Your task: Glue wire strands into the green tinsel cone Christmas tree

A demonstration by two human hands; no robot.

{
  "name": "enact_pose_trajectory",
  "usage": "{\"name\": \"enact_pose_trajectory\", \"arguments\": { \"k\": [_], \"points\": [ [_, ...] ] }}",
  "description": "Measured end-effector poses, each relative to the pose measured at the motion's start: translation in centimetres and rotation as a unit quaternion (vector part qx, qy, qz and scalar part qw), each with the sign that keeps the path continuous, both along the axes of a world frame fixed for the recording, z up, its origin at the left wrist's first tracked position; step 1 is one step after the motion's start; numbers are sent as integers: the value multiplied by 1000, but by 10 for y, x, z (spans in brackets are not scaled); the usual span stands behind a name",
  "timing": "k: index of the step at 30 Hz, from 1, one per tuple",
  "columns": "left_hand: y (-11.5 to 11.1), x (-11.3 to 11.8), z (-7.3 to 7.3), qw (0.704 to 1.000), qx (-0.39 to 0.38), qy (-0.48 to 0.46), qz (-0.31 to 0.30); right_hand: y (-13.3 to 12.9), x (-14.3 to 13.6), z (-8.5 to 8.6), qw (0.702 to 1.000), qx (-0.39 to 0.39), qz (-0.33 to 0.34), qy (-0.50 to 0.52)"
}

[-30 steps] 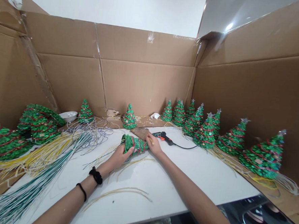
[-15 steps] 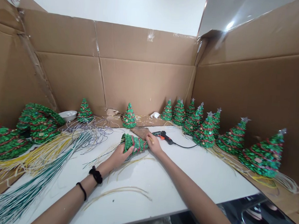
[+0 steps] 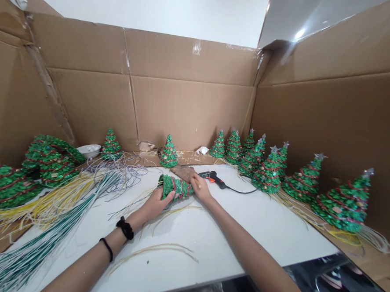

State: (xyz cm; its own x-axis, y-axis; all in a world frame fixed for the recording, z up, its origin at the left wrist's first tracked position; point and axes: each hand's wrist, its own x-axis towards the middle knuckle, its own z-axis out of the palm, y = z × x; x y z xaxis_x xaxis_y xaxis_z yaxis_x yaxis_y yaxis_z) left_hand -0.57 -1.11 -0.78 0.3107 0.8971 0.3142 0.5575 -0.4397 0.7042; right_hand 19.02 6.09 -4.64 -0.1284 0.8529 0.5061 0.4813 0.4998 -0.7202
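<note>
A green tinsel tree [image 3: 179, 188] with red strands lies on its side near the middle of the white table [image 3: 215, 244]. My left hand [image 3: 158, 202] is closed round its wide left end, thumb on top. At its narrow right end is my right hand [image 3: 199, 188], with the fingers pinched together; what they grip is too small to make out. Just behind the hands lies a flat brown board [image 3: 182, 172]. A black and orange glue gun [image 3: 215, 179] rests to the right of my right hand, its cable running right.
Several star-topped trees [image 3: 269, 170] stand at the right. More trees [image 3: 53, 161] and a white bowl [image 3: 89, 150] are at the left, beside bundles of green, white and yellow strips [image 3: 55, 216]. One small tree [image 3: 169, 151] stands behind the board. Cardboard walls [image 3: 191, 106] enclose the table.
</note>
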Motion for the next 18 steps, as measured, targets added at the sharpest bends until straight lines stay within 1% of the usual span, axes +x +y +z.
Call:
{"name": "enact_pose_trajectory", "arguments": {
  "k": [18],
  "points": [
    [-2, 1, 2, 1000, 1, -5, 5, 1, 0, -1, 1000, -7, 2, 0]
  ]
}}
